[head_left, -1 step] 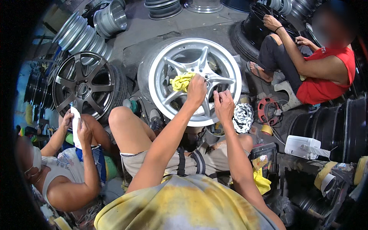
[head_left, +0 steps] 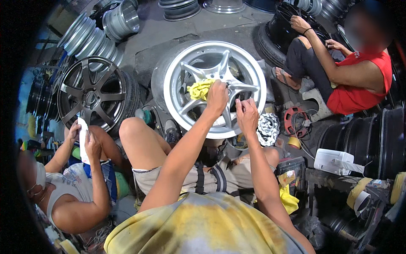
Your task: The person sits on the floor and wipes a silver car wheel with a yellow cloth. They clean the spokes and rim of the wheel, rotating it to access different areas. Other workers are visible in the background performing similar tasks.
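Head view: left hand [head_left: 217, 98], right hand [head_left: 248, 115], cloth [head_left: 199, 89] and wheel [head_left: 223, 67] match the earlier frame; no clear change.
Bearing on the work: no progress can be judged from the pair.
Wheel: silver, spoked, face up in front of the person's knees.
Cloth: yellow, bunched over the wheel's left spokes, against the left hand.
Left hand: fingers curled near the hub; cannot tell whether they pinch the cloth.
Right hand: fingers half bent over the wheel's lower right; nothing seen held, cannot tell whether the tips meet.
Left side: dark wheel [head_left: 89, 99] beside a co-worker [head_left: 80, 186] holding a white strip [head_left: 83, 142].
Right side: second co-worker, red top [head_left: 359, 91].
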{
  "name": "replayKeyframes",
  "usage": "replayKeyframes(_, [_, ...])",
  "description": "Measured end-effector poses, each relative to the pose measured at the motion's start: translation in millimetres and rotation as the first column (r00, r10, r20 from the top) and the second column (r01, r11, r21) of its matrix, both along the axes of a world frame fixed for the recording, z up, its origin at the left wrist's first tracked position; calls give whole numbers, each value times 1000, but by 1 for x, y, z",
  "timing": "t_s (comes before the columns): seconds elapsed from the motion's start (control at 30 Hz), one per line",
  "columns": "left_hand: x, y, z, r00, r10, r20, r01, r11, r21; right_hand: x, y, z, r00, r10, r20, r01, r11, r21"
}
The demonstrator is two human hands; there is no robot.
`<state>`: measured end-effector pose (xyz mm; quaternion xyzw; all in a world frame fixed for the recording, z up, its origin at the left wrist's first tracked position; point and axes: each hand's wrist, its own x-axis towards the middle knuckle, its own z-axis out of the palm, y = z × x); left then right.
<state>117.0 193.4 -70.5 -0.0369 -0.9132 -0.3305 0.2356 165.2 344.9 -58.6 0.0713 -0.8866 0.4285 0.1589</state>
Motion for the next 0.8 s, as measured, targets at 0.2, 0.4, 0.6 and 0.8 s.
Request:
replayKeyframes(0.2, [4, -28, 11, 964, -247, 93, 258, 956, -137, -1, 2, -2, 1000, -13, 12, 13, 1000, -2])
replayKeyframes(0.4, [8, -31, 11, 963, -261, 74, 268, 955, -129, -1, 4, -2, 999, 8, 52, -10, 1000, 29])
replayKeyframes(0.6, [3, -28, 3, 962, -275, 4, 274, 960, -61, -2, 5, -1, 999, 15, 46, -16, 1000, 19])
replayKeyframes(0.8, [-6, -17, 3, 981, -184, 54, 189, 978, -84, 0, -1, 3, 1000, -19, 2, 19, 1000, 4])
